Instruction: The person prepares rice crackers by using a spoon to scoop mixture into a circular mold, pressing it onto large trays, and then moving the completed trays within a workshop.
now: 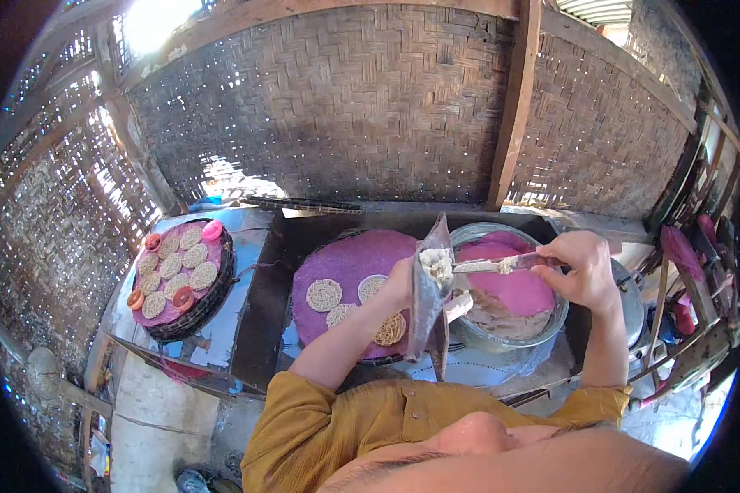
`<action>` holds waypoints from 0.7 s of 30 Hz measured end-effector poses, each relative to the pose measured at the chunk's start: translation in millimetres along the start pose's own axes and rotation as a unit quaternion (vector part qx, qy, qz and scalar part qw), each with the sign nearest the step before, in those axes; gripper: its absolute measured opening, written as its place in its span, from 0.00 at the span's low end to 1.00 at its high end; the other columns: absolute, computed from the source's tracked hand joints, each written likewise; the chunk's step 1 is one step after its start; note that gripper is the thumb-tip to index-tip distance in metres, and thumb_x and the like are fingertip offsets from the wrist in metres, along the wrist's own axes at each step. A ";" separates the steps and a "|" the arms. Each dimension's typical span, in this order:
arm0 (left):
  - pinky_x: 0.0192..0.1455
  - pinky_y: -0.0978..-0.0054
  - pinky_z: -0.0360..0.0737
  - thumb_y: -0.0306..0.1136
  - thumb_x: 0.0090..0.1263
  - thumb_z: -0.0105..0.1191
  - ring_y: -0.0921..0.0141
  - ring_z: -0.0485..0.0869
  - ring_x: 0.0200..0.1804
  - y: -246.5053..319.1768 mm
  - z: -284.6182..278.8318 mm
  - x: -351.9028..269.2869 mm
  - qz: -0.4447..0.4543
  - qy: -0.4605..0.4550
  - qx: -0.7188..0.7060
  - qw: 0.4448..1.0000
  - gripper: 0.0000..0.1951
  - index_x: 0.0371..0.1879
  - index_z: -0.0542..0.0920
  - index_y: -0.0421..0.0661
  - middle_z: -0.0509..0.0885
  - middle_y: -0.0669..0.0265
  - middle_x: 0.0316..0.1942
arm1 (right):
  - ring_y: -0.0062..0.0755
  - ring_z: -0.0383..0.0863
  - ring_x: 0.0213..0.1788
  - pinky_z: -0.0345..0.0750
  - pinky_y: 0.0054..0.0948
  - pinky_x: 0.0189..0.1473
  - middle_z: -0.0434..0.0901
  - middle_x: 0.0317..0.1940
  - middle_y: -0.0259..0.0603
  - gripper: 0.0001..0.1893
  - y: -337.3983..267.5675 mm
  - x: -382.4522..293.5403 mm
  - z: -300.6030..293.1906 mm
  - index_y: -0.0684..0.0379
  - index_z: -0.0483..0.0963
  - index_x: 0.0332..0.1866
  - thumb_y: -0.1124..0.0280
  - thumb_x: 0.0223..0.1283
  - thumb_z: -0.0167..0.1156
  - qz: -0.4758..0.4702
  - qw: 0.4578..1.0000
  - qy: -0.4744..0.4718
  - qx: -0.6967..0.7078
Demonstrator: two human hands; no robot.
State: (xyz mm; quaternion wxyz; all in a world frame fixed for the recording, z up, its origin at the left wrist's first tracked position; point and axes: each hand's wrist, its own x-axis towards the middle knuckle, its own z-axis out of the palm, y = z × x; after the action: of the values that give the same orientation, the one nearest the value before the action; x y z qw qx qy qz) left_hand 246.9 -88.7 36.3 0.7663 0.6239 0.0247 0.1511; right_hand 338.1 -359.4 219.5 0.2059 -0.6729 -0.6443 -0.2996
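Observation:
My left hand point(402, 280) holds a wooden press or mould point(428, 302), whose opening is filled with pale dough point(436, 265). In my right hand point(576, 271) is a flat spatula or knife point(490, 265) with dough stuck on its blade, its tip at the dough in the opening. Below the blade stands a round metal basin point(512, 345) with pale dough or batter and a pink sheet point(512, 277) in it. Left of the press, a round tray covered in purple cloth point(357, 256) bears several round noodle-like discs point(324, 296), partly hidden by my left forearm.
At the left, a second round woven tray point(219, 302) holds more discs and several small red, orange and pink moulds point(211, 231). A woven bamboo wall point(370, 111) and a wooden post point(517, 105) rise behind the table. A lidded metal pot point(629, 302) and wood stand at the right.

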 end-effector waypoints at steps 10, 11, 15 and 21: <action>0.39 0.58 0.76 0.44 0.52 0.57 0.52 0.81 0.37 37.6 46.4 -25.0 0.129 -0.001 0.473 0.872 0.16 0.37 0.80 0.49 0.82 0.53 0.32 | 0.33 0.74 0.25 0.69 0.33 0.27 0.69 0.17 0.33 0.09 -40.9 26.8 20.0 0.56 0.70 0.22 0.65 0.38 0.61 -0.162 0.972 -0.102 -0.133; 0.38 0.58 0.76 0.44 0.53 0.57 0.52 0.81 0.37 37.4 46.2 -23.3 0.112 -0.005 0.460 0.881 0.16 0.37 0.80 0.50 0.83 0.53 0.31 | 0.32 0.74 0.24 0.68 0.33 0.26 0.69 0.17 0.32 0.09 -46.1 20.8 28.1 0.56 0.70 0.22 0.65 0.38 0.61 -0.187 0.966 -0.087 -0.154; 0.40 0.60 0.77 0.45 0.52 0.58 0.51 0.81 0.38 42.8 27.8 -20.5 0.057 -0.029 0.435 0.898 0.17 0.37 0.80 0.47 0.83 0.53 0.32 | 0.30 0.71 0.20 0.66 0.31 0.22 0.67 0.17 0.32 0.08 -34.3 13.6 18.7 0.56 0.73 0.25 0.66 0.36 0.61 -0.193 0.971 -0.013 -0.138; 0.44 0.65 0.77 0.39 0.55 0.57 0.58 0.80 0.42 2.1 7.3 12.4 0.117 0.074 0.266 0.954 0.17 0.40 0.78 0.42 0.81 0.55 0.39 | 0.39 0.80 0.25 0.74 0.32 0.28 0.80 0.24 0.42 0.11 -28.5 -18.4 45.1 0.60 0.78 0.27 0.71 0.35 0.68 0.150 0.969 0.197 0.002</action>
State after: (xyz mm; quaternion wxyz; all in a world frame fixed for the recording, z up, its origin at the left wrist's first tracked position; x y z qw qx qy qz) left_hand 260.0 -92.0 41.7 0.5452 0.7910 0.0473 0.2736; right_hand 316.2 -340.7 170.9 0.3728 -0.6894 -0.4830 -0.3905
